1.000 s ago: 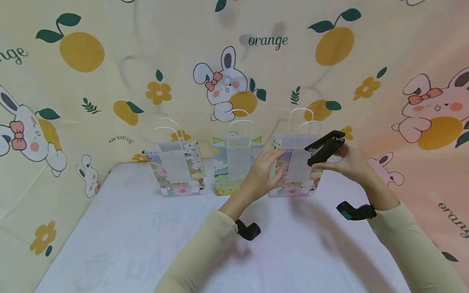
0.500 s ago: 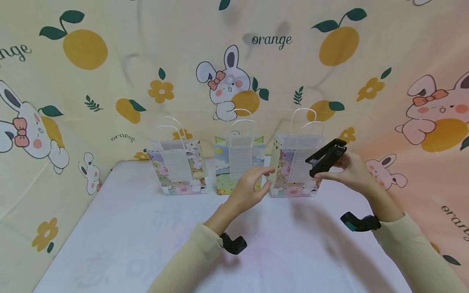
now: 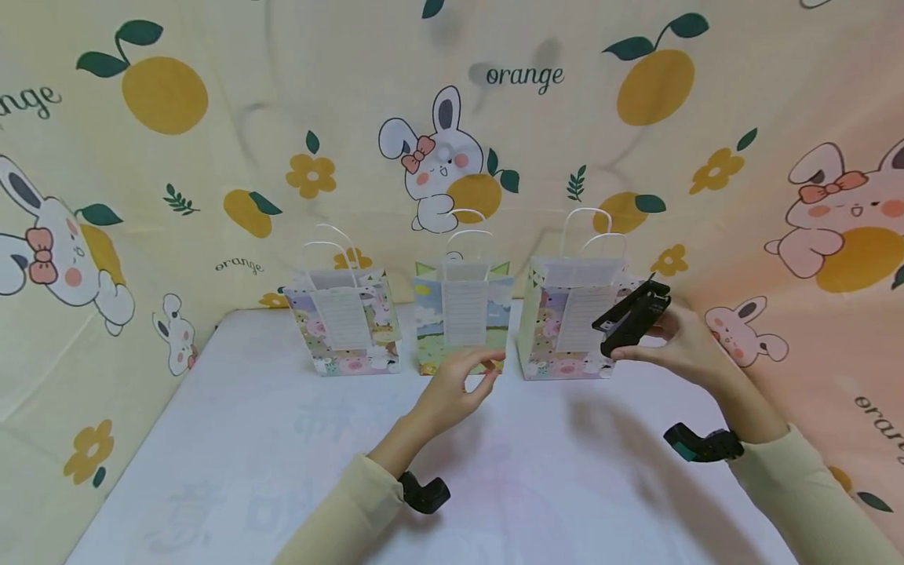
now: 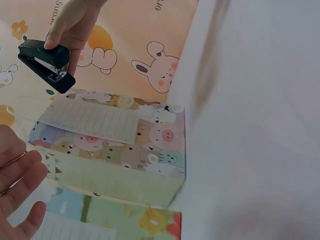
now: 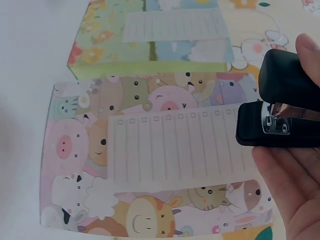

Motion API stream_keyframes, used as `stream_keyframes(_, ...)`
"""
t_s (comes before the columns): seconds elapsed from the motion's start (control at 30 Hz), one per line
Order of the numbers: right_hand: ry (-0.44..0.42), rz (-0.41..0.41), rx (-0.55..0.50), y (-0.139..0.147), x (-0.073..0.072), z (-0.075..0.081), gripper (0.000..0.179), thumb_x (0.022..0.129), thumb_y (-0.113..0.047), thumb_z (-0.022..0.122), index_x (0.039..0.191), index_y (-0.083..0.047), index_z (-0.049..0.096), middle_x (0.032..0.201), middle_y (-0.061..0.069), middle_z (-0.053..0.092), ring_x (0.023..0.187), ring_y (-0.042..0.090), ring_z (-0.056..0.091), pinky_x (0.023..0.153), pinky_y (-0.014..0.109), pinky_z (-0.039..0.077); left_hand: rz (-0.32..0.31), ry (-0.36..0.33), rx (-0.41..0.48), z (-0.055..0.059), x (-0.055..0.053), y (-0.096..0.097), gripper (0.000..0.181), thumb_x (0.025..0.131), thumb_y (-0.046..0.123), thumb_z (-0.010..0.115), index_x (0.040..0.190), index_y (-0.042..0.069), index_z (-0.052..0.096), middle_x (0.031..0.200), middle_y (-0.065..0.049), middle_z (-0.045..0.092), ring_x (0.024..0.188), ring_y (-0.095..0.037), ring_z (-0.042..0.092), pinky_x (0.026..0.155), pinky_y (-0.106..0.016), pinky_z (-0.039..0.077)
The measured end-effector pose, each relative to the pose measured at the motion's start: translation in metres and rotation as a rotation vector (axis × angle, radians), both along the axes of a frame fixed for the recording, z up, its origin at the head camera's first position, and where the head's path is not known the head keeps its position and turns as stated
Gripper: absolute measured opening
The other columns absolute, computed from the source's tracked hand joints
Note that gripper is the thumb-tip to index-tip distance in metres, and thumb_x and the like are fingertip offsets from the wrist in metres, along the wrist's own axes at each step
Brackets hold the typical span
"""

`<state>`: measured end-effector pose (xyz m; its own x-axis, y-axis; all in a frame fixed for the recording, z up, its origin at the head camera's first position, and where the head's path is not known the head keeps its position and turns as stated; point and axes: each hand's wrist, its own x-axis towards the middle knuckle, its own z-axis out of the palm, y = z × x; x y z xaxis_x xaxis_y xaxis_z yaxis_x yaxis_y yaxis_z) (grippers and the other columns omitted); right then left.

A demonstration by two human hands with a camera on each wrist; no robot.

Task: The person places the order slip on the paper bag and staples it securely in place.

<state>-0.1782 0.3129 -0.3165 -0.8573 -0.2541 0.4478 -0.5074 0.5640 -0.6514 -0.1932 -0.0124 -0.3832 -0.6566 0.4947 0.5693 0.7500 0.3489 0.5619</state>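
My right hand (image 3: 692,345) grips a black stapler (image 3: 632,320) between thumb and fingers, in the air before the right-hand paper gift bag (image 3: 542,345). The stapler's jaws stand apart, angled down to the left. That bag has cartoon animals, white handles and a lined paper sheet (image 5: 172,150) on its front. Nothing is in my left hand (image 3: 446,396), whose fingers are loosely bent above the table, before the middle bag (image 3: 428,318) with its sky-and-meadow print. In the left wrist view, the left fingers (image 4: 17,172) are apart from the bag.
A second animal-print bag (image 3: 383,318) stands at the left, also with a lined sheet (image 3: 342,320). All the bags stand upright in a row at the back of the white table (image 3: 247,439). A rabbit-and-orange patterned cloth (image 3: 318,102) hangs behind.
My left hand has moved away from the right bag, leftward and toward me, to before the middle bag. My right hand has lowered slightly, still holding the stapler.
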Motion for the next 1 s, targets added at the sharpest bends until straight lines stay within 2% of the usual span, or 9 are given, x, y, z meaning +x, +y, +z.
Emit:
stream_keyframes(0.2,-0.007,0.056,0.011,-0.001,0.000,-0.004,0.073,0.063,0.007,0.084,0.127,0.006,0.051,0.107,-0.025,0.060,0.086,-0.008,0.064,0.080,0.006,0.050,0.024,-0.039,-0.009,-0.009,0.001,-0.008,0.026,0.092,0.005,0.060,0.117,0.005,0.065,0.109,-0.009,0.071,0.098,-0.018,0.065,0.091,-0.034,0.053)
stream_keyframes(0.37,-0.095,0.012,0.039,0.002,0.006,-0.012,0.060,0.068,0.002,0.082,0.122,0.006,0.054,0.101,-0.031,0.060,0.085,-0.011,0.062,0.080,0.005,0.048,0.055,-0.068,-0.017,-0.015,0.001,-0.016,0.024,0.092,0.006,0.060,0.115,0.008,0.066,0.112,-0.007,0.070,0.101,-0.018,0.065,0.093,-0.034,0.053)
stream_keyframes(0.47,-0.131,-0.007,0.054,0.004,0.009,-0.017,0.055,0.070,-0.001,0.082,0.119,0.005,0.056,0.098,-0.034,0.059,0.087,-0.015,0.060,0.077,0.005,0.048,0.048,-0.097,-0.022,-0.019,0.001,-0.020,0.024,0.092,0.006,0.059,0.115,0.007,0.067,0.115,-0.008,0.071,0.104,-0.020,0.066,0.092,-0.036,0.054)
stream_keyframes(0.63,-0.155,0.053,0.023,0.007,0.010,-0.029,0.052,0.071,0.002,0.080,0.117,0.008,0.056,0.099,-0.033,0.061,0.088,-0.013,0.063,0.075,0.008,0.052,0.045,-0.137,-0.038,-0.025,-0.001,-0.026,0.023,0.093,0.006,0.057,0.114,0.005,0.067,0.112,-0.008,0.072,0.103,-0.021,0.067,0.092,-0.036,0.055)
stream_keyframes(0.73,-0.177,0.089,0.006,0.007,0.010,-0.035,0.054,0.071,0.004,0.079,0.118,0.011,0.054,0.101,-0.032,0.061,0.089,-0.011,0.064,0.075,0.009,0.053,0.055,-0.134,-0.036,-0.028,-0.002,-0.029,0.021,0.093,0.005,0.058,0.111,0.005,0.068,0.107,-0.008,0.072,0.098,-0.019,0.067,0.090,-0.034,0.054)
stream_keyframes(0.87,-0.224,0.089,0.013,0.008,0.012,-0.041,0.057,0.073,0.001,0.079,0.122,0.012,0.053,0.101,-0.034,0.061,0.089,-0.010,0.064,0.075,0.011,0.054,0.064,-0.120,-0.034,-0.030,-0.003,-0.032,0.019,0.092,0.005,0.059,0.109,0.004,0.069,0.103,-0.008,0.072,0.096,-0.019,0.066,0.088,-0.033,0.055)
stream_keyframes(0.93,-0.251,0.076,0.029,0.008,0.013,-0.043,0.058,0.074,-0.001,0.079,0.123,0.012,0.053,0.101,-0.030,0.062,0.088,-0.010,0.064,0.075,0.014,0.054,0.063,-0.119,-0.034,-0.030,-0.003,-0.033,0.019,0.092,0.005,0.059,0.108,0.003,0.068,0.103,-0.009,0.073,0.095,-0.019,0.067,0.087,-0.034,0.055)
stream_keyframes(1.0,-0.281,0.068,0.049,0.009,0.014,-0.045,0.056,0.074,-0.003,0.079,0.122,0.012,0.054,0.102,-0.017,0.068,0.087,-0.009,0.064,0.074,0.015,0.055,0.062,-0.123,-0.038,-0.030,-0.002,-0.034,0.019,0.093,0.005,0.058,0.109,0.003,0.068,0.103,-0.009,0.073,0.096,-0.020,0.067,0.086,-0.034,0.055)
